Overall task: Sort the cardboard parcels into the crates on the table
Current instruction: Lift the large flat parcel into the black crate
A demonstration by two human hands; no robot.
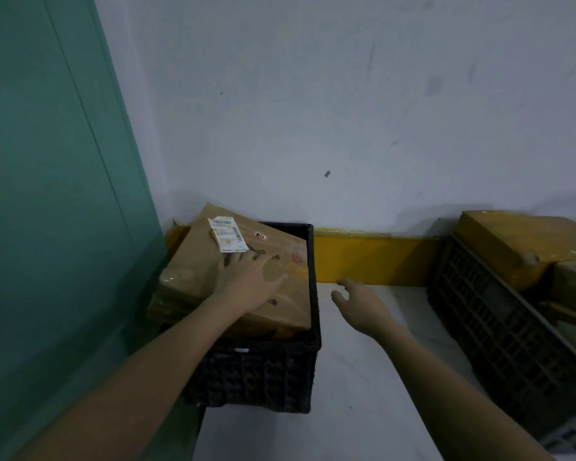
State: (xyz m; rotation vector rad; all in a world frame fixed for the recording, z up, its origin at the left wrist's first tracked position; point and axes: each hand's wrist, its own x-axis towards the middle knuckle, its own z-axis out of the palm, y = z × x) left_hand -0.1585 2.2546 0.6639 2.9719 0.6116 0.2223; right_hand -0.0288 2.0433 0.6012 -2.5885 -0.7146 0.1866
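Observation:
A large cardboard parcel (193, 261) with a white shipping label lies tilted on top of a black plastic crate (256, 374) at the table's left end. My left hand (250, 281) rests flat on the parcel's top, fingers straight. My right hand (359, 302) hovers over the white table just right of that crate, fingers loosely spread, holding nothing. A second black crate (499, 331) at the right holds a few cardboard parcels (512, 241).
The white table (363, 394) runs between the two crates. A yellow band (373, 257) runs along the wall's base behind it. A green panel (47, 194) stands close on the left, against the first crate.

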